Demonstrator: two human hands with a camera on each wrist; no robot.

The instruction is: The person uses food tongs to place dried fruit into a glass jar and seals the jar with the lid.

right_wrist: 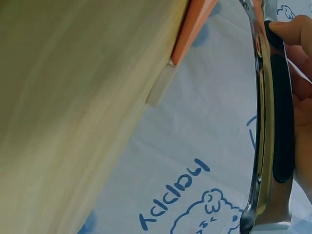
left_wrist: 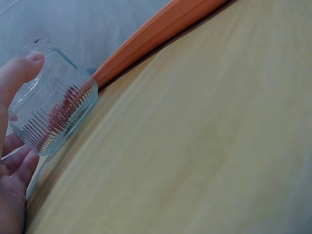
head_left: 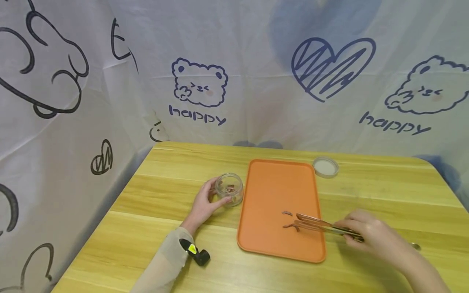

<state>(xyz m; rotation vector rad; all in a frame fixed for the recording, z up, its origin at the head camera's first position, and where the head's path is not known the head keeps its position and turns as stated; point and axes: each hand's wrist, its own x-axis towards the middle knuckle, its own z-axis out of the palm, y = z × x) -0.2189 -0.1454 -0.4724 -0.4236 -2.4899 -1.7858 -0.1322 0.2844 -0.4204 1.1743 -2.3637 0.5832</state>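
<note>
My left hand (head_left: 203, 204) holds a clear glass jar (head_left: 234, 198) by its side, thumb at the front and fingers around the back. Small reddish-brown pieces (head_left: 230, 189) lie in the bottom of the jar; its ribbed wall shows in the left wrist view. Metal tongs (right_wrist: 265, 122) with black grip pads are pinched in my right hand (head_left: 377, 238). Their tips reach over the orange tray (head_left: 280, 183), apart from each other. Thin brown strips (head_left: 291, 226) lie on the tray right by the tips, and another short strip (head_left: 287, 213) lies slightly farther back.
A round, pale lid (head_left: 325, 167) lies by the tray's far right corner. The wooden table (head_left: 176, 175) ends at a printed white cloth (head_left: 264, 101) at the back and left. A small metal end of something (head_left: 415, 246) shows beyond my right forearm.
</note>
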